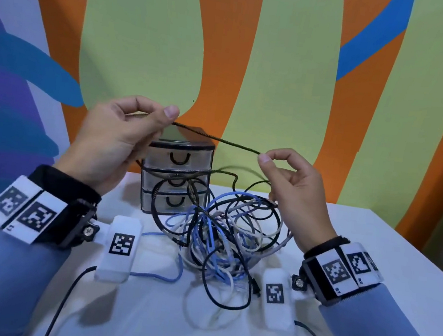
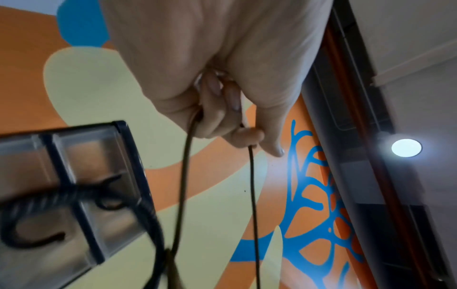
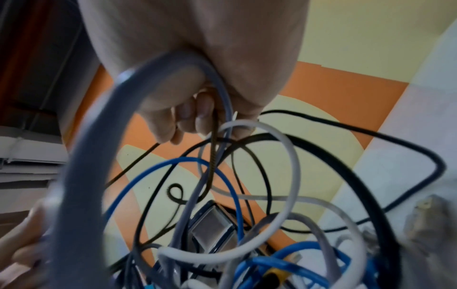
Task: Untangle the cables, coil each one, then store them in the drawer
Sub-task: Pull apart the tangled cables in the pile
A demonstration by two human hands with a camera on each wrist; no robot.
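A dark braided cable (image 1: 218, 139) stretches taut in the air between both hands, above the drawer unit. My left hand (image 1: 124, 133) pinches one end of the stretch between thumb and forefinger; two strands of the same cable (image 2: 252, 195) hang from its fingers. My right hand (image 1: 289, 176) pinches the other end, and in the right wrist view its fingers curl over the braided cable (image 3: 214, 133). A tangle of blue, white, grey and black cables (image 1: 223, 237) lies on the white table (image 1: 369, 269), in front of a small clear three-drawer unit (image 1: 176, 173) with all drawers closed.
A painted orange, yellow and blue wall (image 1: 283, 63) rises right behind the table. Black leads (image 1: 65, 296) run off the wrist cameras toward the near edge. A blue cable end (image 1: 162, 275) trails toward my left wrist.
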